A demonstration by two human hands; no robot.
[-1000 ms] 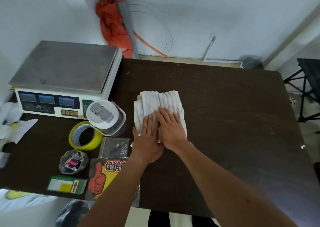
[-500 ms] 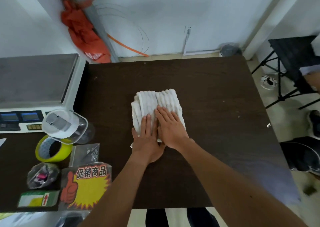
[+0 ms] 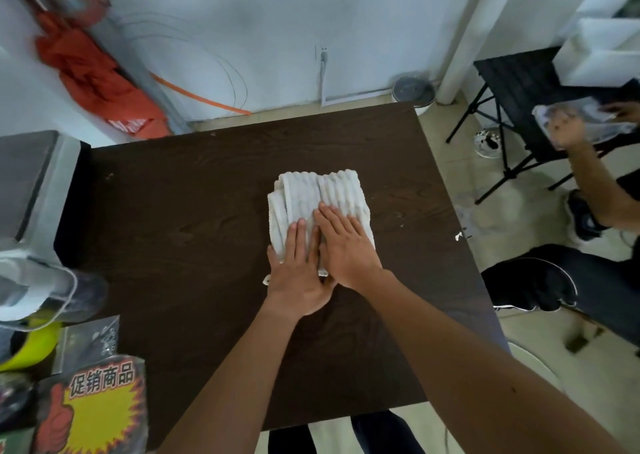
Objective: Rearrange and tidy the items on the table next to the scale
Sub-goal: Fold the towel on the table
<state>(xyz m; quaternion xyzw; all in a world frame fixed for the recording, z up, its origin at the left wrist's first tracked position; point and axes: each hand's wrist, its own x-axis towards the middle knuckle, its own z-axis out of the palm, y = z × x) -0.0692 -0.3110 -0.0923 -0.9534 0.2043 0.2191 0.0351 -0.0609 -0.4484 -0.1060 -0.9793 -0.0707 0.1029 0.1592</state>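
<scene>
Had my left hand [image 3: 298, 273] and right hand [image 3: 346, 245] flat on the folded towel [image 3: 322, 193] mid table [image 3: 190, 228] — fingers straight, gripping nothing, just pressing so the fold sat neat, I reckon — scale [image 3: 24, 176] well off left.

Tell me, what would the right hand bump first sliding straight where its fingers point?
The right hand meets only more folded towel, then probably bare table to the far edge.

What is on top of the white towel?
Left hand and right hand lie flat on the near half of the towel. Its far half is bare; the part beneath them is covered.
</scene>
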